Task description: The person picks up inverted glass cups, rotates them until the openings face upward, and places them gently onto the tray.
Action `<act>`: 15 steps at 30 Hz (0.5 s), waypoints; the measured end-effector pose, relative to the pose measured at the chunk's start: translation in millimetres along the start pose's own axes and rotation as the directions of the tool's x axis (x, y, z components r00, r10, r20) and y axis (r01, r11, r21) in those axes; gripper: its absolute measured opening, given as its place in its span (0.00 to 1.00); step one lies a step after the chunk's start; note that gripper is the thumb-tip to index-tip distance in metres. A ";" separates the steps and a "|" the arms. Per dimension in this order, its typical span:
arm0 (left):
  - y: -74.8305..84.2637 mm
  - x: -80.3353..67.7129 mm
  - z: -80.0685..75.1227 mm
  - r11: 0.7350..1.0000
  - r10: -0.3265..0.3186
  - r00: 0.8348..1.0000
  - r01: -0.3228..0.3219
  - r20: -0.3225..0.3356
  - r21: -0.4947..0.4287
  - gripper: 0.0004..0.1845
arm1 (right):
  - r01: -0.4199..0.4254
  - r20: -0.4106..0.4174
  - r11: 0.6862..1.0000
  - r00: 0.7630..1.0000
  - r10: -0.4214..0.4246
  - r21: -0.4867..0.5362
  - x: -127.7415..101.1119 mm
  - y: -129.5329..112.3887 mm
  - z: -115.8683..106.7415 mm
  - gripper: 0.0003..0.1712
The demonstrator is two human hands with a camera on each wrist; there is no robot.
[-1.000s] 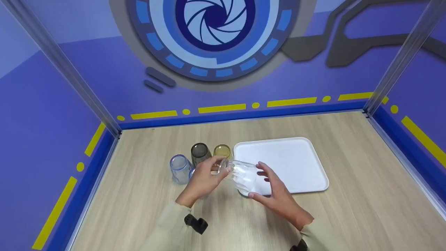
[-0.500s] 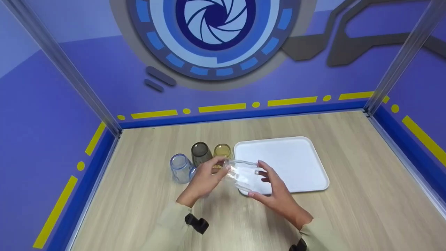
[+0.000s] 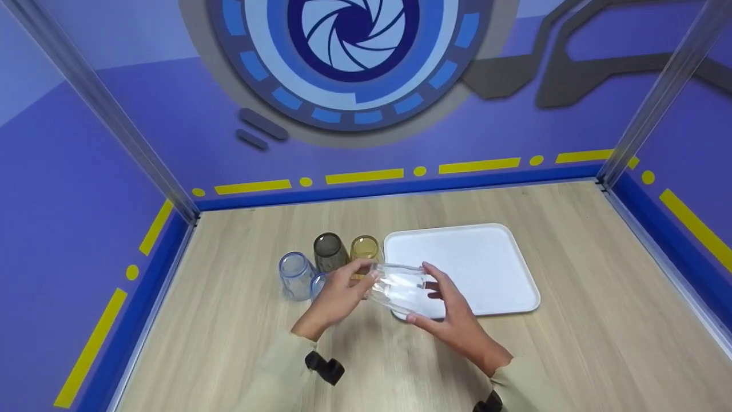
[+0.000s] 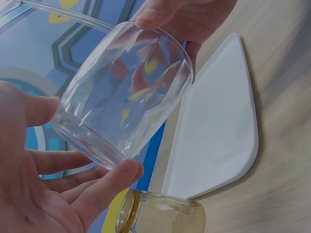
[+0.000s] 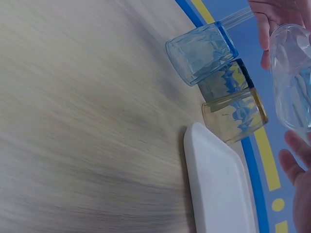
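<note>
A clear faceted drinking glass lies on its side in the air between the two hands, over the table and the tray's left edge. My left hand grips it around the base, thumb and fingers spread on either side. At its mouth, my right hand holds the rim with the thumb and fingertips. The left wrist view shows the right thumb on the rim of the clear glass, which is see-through with nothing visible inside.
Upside-down glasses stand left of the hands: a blue one, a dark grey one, an amber one and another blue one, partly behind the left hand. A white tray lies right of them. Walls enclose the wooden table.
The clear glass has turned slightly between the hands, and its facets and shine look different. Both hands stay in nearly the same place; the other glasses and the tray have not moved.
</note>
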State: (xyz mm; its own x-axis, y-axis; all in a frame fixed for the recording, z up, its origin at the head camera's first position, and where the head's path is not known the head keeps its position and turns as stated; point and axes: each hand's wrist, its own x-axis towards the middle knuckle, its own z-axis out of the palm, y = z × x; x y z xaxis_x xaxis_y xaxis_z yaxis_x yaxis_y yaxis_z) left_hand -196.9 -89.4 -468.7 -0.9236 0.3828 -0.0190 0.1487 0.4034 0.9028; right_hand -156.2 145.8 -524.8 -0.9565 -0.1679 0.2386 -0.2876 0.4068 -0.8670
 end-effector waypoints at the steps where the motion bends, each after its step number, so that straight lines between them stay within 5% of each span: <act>1: 0.3 -0.1 0.3 1.000 -0.002 1.000 0.002 0.000 -0.003 0.24 | 0.004 -0.001 1.000 1.000 -0.004 -0.001 0.1 0.0 0.1 0.54; 15: -1.7 0.7 3.6 0.997 -0.015 1.000 0.016 0.010 -0.081 0.22 | 0.072 -0.028 0.997 0.997 -0.072 -0.007 -0.2 0.1 -1.6 0.50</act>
State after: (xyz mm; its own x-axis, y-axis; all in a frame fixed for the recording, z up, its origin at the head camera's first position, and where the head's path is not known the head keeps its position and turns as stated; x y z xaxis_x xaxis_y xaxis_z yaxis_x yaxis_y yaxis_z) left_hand -196.5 -86.9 -471.9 -0.9223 0.3848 -0.0368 0.1049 0.3409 0.9342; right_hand -156.2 147.2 -524.2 -0.9342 -0.1716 0.3127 -0.3561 0.3995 -0.8447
